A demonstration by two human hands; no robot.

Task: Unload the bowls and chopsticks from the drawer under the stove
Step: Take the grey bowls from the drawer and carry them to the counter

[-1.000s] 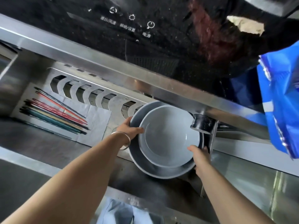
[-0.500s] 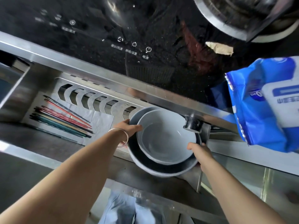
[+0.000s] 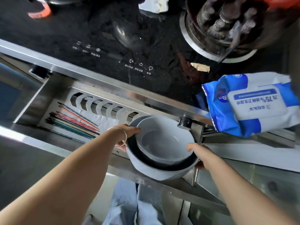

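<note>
The person holds a stack of two grey bowls over the right end of the open drawer [image 3: 40, 98] under the stove. The small bowl [image 3: 164, 140] sits nested inside the large bowl [image 3: 155, 169], and the stack is tilted, its near side dropped toward the person. The left hand [image 3: 128, 133] grips the left rim of the stack, thumb lying over the edge and the other fingers hidden beneath; a thin bangle [image 3: 120, 135] circles that wrist. The right hand [image 3: 198, 153] grasps the right rim, thumb on top of the edge and fingers curled under the large bowl. Whether the stack has fully cleared the drawer floor cannot be told from this angle, though it appears to be lifted rather than resting.

The coloured chopsticks [image 3: 73, 124] lie in a loose bundle on the left side of the drawer, well apart from the bowls and untouched. On the black glass stove top [image 3: 113, 30] beyond the drawer, a blue pack of wet wipes [image 3: 253, 104] sits at the right, near a burner [image 3: 224, 30] at the far right.

As a judgement, the task is in its early part: the bowls are in hand but not yet set down anywhere outside the drawer, and the chopsticks remain to be gathered afterwards. No other bowls are visible in the drawer
</note>
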